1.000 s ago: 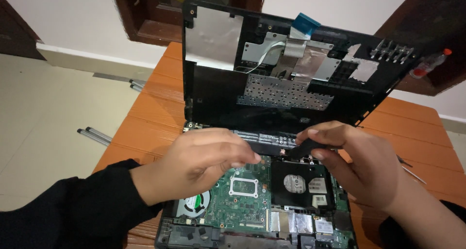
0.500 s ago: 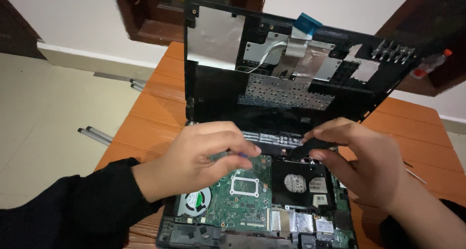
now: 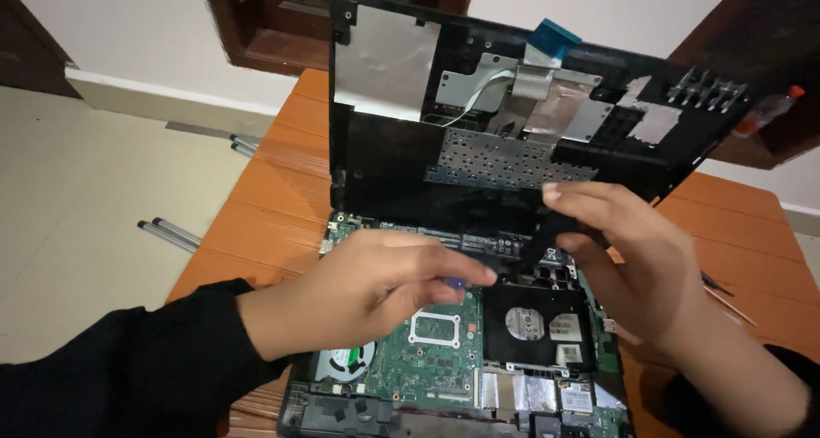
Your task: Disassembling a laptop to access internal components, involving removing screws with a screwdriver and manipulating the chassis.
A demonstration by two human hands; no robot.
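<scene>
An opened laptop lies on an orange wooden table [image 3: 273,190]. Its green motherboard [image 3: 427,361], fan [image 3: 342,361] and black drive [image 3: 534,327] are exposed. The black top cover [image 3: 401,148] stands tilted up behind them, underside facing me. My left hand [image 3: 376,284] hovers over the board, fingers pinched on a small blue tab [image 3: 455,282]. My right hand [image 3: 632,259] is beside it, thumb and fingers gripping a flat black strip [image 3: 547,229] near the hinge edge. Where the strip ends is hidden by the fingers.
A blue-tipped ribbon cable [image 3: 551,38] sticks up from the cover's top edge. Thin metal tools [image 3: 726,293] lie on the table at the right. A small bottle with a red cap [image 3: 769,109] sits at the far right. Metal rods [image 3: 171,233] lie on the floor, left.
My right hand has risen a little, lifting the black strip away from the base. My left hand's fingers have stretched rightwards towards it, and the blue tab now shows at their tips.
</scene>
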